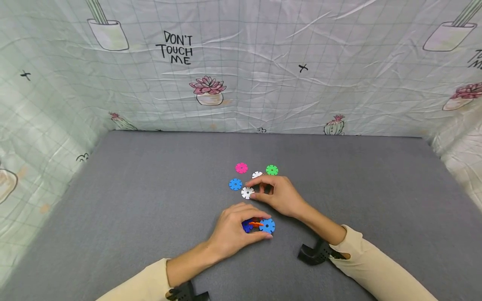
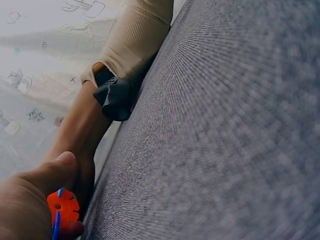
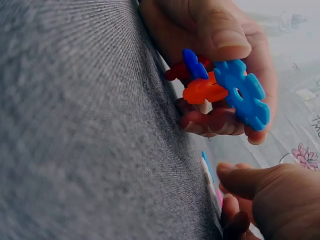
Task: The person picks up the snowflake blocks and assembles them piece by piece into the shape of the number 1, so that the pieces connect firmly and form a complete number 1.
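My left hand point(image 1: 235, 228) holds a small chain of joined notched plastic discs above the grey table. Its thumb and fingers pinch the light blue disc point(image 3: 242, 95) by the edges. An orange disc point(image 3: 205, 90) is slotted into that one, with a dark blue disc point(image 3: 194, 64) and a red disc point(image 3: 175, 71) behind it, partly hidden by the hand. Farther off, my right hand point(image 1: 280, 194) reaches down with thumb and index finger apart, fingertips right at the rim of a white disc point(image 1: 247, 192) that lies flat on the table.
Around the right hand lie a light blue disc point(image 1: 235, 184), a pink disc point(image 1: 242, 168), a green disc point(image 1: 272, 169) and a second white disc point(image 1: 257, 174), partly covered by the fingers. A printed curtain point(image 1: 263, 83) hangs behind the grey table point(image 1: 150, 188).
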The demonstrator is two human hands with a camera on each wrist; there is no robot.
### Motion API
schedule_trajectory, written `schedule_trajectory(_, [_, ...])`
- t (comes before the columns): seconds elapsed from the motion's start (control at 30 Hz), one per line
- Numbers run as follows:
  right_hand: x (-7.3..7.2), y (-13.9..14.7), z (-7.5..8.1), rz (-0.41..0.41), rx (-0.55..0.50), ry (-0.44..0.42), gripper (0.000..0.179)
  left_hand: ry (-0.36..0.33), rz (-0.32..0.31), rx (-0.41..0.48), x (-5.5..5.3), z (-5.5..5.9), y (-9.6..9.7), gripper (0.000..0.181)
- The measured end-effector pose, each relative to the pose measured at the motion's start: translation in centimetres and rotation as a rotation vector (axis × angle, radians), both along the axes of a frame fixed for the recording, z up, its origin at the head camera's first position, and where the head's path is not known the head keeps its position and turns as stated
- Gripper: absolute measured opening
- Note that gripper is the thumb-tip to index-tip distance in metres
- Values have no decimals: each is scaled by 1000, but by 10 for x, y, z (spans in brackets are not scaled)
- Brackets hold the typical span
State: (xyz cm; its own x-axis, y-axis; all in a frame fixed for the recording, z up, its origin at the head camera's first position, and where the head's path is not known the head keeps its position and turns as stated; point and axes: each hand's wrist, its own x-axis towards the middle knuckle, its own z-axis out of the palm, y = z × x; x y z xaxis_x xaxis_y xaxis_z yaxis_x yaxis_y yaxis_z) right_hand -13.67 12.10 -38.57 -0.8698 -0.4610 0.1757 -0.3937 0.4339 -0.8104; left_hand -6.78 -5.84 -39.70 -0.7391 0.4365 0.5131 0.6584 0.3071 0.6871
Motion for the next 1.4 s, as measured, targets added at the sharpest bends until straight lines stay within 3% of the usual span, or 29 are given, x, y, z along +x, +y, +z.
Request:
schedule_trajectory(0.17, [-2,-2,-4,-19,40,88,25,-11,-2,-4,0,0,0,35])
schedule_trajectory(0.37, [-3,-4,-7,-9,53,136,25,-13,-2,-7,-1,0,0,35])
schedule_trajectory(0.9, [-4,-2,-3,-14,44,139,35,7,37,-20,-1,1,0,35])
schedule_trajectory(1.4, [-1,11,10,-54,-32,-44,15,21,112,-4,-5,-1,0,34])
